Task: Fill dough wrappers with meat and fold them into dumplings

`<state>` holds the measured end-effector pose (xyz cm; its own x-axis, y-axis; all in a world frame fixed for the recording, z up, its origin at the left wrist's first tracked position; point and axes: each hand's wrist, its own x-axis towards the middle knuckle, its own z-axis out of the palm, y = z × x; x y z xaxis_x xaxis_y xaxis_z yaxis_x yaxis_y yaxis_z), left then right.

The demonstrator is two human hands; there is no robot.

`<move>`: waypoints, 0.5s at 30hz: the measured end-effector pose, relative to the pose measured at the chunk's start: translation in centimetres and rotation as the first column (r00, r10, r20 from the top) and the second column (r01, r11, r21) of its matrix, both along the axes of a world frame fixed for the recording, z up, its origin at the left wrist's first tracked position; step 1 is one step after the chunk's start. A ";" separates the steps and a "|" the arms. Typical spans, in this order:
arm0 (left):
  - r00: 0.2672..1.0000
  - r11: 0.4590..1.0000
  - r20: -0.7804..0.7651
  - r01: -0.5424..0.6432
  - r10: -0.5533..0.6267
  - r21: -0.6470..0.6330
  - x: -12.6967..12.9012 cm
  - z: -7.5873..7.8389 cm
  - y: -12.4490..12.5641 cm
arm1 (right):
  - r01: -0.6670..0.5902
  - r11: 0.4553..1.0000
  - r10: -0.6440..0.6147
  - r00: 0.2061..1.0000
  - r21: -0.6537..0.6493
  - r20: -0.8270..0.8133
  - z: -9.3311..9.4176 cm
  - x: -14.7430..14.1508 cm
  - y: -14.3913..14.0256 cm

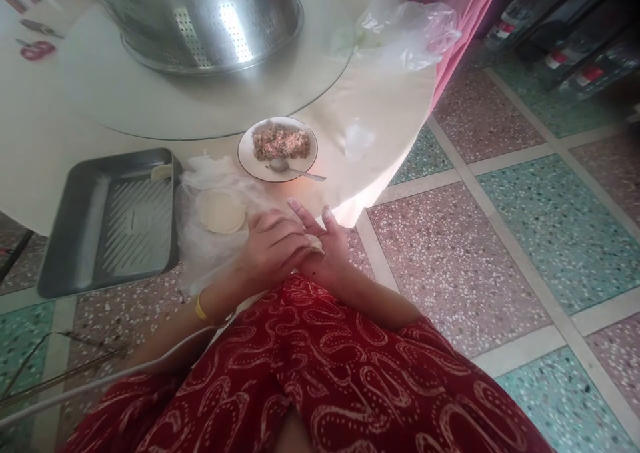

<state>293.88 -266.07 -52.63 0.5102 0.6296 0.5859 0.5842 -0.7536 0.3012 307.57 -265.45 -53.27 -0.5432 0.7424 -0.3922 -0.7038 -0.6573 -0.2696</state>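
My left hand has its fingers curled over a pale dumpling, of which only one edge shows. Beneath and to the right of it, my right hand cradles the dumpling, with two floury fingers stretched out. Left of my hands, round dough wrappers lie on a crumpled plastic bag. A white plate just beyond holds minced filling, with a metal spoon resting in it. At far left is a grey rectangular tray with one pale dumpling in its back right corner.
A large perforated steel pot stands on the glass turntable. A clear plastic bag lies at the table's right side. Red scissors are at far left. Bottles stand over the tiled floor.
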 end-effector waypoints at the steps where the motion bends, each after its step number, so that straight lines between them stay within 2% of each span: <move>1: 1.000 1.000 0.003 -0.002 0.002 0.013 0.0 -0.1 0.0 | 0.004 1.000 -0.004 1.000 0.011 0.007 0.0 -0.1 0.0; 5: 0.999 0.996 0.054 0.004 -0.009 0.084 0.2 0.0 -0.1 | 0.025 0.998 -0.027 0.999 0.054 0.029 0.0 -0.1 -0.2; 9: 0.994 0.987 0.057 -0.100 0.093 0.128 0.0 -0.1 -0.3 | 0.069 0.997 -0.069 0.998 0.040 0.001 0.1 0.0 -0.4; 15: 0.990 0.984 0.069 -0.129 0.121 0.126 -0.3 -0.9 -0.6 | 0.098 0.994 -0.098 0.995 0.048 -0.010 -0.3 -0.3 -0.7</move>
